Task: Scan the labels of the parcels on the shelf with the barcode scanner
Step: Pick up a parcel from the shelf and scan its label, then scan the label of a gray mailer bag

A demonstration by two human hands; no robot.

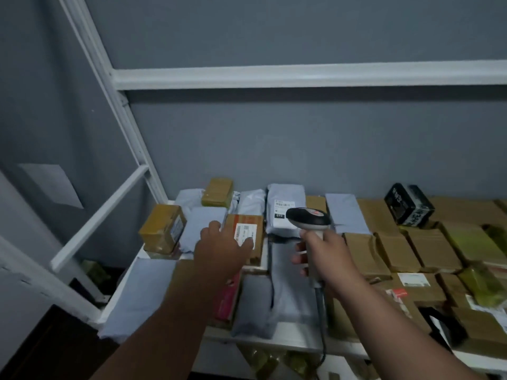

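Your right hand (326, 250) grips the barcode scanner (308, 219) by its handle, head aimed at the parcels toward the shelf's back edge | your left hand (219, 242), fingers extended, rests on a cardboard parcel (245, 237), thumb on its white label (245, 233), near the shelf (290, 340)'s back-left corner | grey mailer bag (285, 208) just beside it.

You face a white metal shelf (299, 342) crowded with parcels: grey mailer bags (285, 212) at its left and middle, brown cardboard boxes (430, 248) to your right, a black box (408, 204) near the back.
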